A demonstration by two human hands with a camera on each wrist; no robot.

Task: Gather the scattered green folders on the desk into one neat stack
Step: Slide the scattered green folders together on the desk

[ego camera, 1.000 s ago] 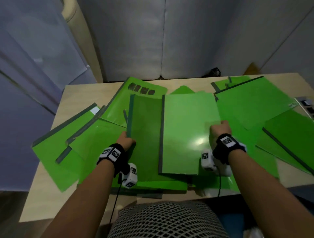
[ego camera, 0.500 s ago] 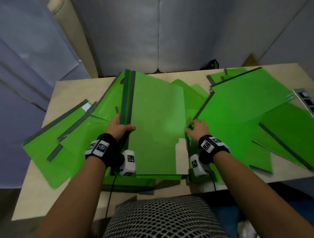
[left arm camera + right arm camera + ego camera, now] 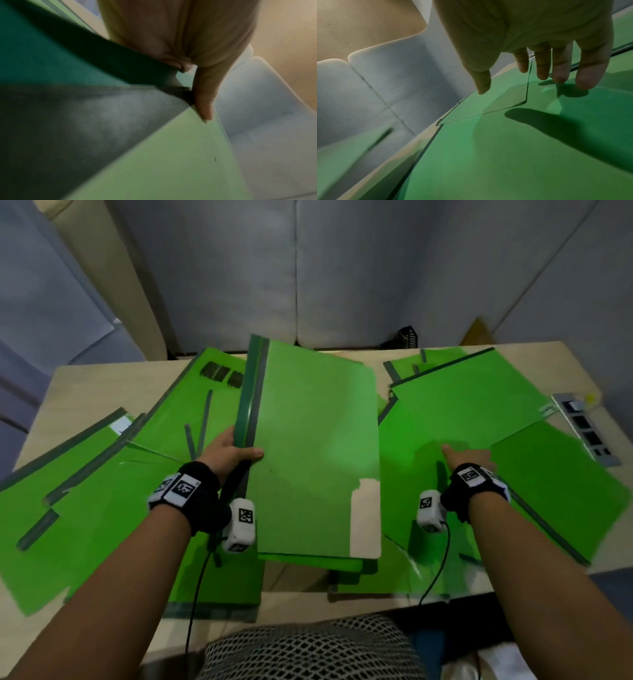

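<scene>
We see the left hand point(image 3: 230, 453) grasping a bundle of green folders point(image 3: 315, 453) by its dark spine edge, thumb laid across the top cover and the other fingers curled underneath; the bundle is tilted, its spine raised and its far side sloping down toward the desk point(image 3: 85, 385); in the left wrist view the thumb point(image 3: 204, 100) presses the pale green cover right at the spine. The right hand point(image 3: 469, 455) is released, fingers point(image 3: 542, 65) straight and slightly spread, hovering just above a flat green folder point(image 3: 445, 419) that lies beyond and under the fingertips; whether they touch it we cannot tell. More loose folders point(image 3: 85, 501) fan out to the outer side of the left hand's knuckles, and others point(image 3: 555, 484) overlap on the outer side of the right hand; a socket strip point(image 3: 587, 429) sits beyond them at the desk's edge.
</scene>
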